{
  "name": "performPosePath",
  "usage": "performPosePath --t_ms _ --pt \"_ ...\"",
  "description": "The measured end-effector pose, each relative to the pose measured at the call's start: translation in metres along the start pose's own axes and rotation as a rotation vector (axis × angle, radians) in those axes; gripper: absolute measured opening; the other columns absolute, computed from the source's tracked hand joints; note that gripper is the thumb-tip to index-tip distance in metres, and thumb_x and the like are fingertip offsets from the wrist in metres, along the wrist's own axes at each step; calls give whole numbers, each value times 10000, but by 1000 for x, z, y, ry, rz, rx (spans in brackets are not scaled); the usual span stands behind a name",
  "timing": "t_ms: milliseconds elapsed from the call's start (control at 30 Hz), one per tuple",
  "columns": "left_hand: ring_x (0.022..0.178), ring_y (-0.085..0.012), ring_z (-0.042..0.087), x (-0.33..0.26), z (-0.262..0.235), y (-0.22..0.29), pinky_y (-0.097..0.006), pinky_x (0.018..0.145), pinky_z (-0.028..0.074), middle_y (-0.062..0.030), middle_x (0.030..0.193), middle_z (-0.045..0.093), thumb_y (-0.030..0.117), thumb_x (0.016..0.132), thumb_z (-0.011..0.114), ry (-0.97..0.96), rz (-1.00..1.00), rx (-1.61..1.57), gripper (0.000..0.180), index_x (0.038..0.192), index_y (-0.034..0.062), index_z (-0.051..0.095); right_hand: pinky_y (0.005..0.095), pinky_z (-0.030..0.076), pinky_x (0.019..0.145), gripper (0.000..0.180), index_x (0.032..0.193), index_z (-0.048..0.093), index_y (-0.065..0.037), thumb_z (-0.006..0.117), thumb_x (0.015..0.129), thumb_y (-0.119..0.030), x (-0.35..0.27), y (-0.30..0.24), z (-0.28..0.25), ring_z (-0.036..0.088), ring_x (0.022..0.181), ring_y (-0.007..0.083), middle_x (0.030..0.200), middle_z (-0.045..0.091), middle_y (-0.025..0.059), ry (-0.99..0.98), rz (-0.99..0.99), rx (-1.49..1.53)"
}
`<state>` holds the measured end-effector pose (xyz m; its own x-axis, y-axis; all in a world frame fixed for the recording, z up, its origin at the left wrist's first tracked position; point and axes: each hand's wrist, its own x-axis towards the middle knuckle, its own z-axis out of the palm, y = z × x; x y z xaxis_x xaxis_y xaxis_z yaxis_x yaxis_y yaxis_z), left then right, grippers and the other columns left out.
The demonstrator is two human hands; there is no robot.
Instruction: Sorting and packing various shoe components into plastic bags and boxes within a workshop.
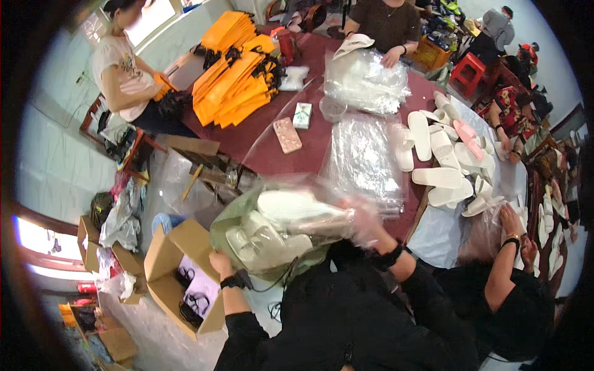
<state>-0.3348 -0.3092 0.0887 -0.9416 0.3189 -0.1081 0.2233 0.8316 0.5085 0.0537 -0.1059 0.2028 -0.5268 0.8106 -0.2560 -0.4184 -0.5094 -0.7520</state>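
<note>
A green sack [219,226] stands in front of me, with several cream slippers in clear bags [263,238] inside it. My left hand [221,263] is closed on the sack's near left edge. Over the sack's opening, my right hand [364,224] grips one end of a clear plastic bag with a white slipper [291,206] in it; both are blurred by motion. Just beyond lies a stack of clear plastic bags [362,161] on the dark red table [272,148].
An open cardboard box [158,266] with dark straps stands left. Loose white slippers [442,148] and a pink slipper [468,139] lie right, beside a co-worker's hands [512,222]. Orange bags [232,86], a phone [287,135] and a small box [302,115] lie beyond. Other people stand across the table.
</note>
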Motion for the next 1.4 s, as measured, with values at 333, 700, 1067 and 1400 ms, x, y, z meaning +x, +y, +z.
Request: performPosePath --t_ms 333,700,1067,1400 --pt "841 -292 521 51 23 -39 -370 738 418 -176 980 559 133 867 438 5 365 -518 294 1073 -68 496 358 399 824 306 1099 518 -19 431 824 -119 39 191 63 536 942 294 1033 562 174 -833 -330 -1083" --pt "747 -419 523 -63 -59 23 -429 653 413 -290 801 546 143 816 465 -402 630 -138 228 897 -55 547 664 228 914 599 1363 202 -191 466 855 -367 90 284 29 117 1310 300 1429 127 16 -1200 -19 -1593" --pt "763 -420 546 -49 -29 25 -446 644 412 -264 826 579 273 855 438 -674 517 -356 358 1079 11 531 574 272 922 875 1380 115 -152 645 715 -355 39 239 23 102 1311 329 1423 127 117 -1046 -98 -1437" --pt "755 -418 548 -37 -13 18 -452 644 413 -262 810 579 303 856 434 -739 664 14 376 1094 29 530 426 433 744 632 1243 390 -74 581 740 -405 -29 169 -64 528 939 299 1052 514 143 94 79 -1847"
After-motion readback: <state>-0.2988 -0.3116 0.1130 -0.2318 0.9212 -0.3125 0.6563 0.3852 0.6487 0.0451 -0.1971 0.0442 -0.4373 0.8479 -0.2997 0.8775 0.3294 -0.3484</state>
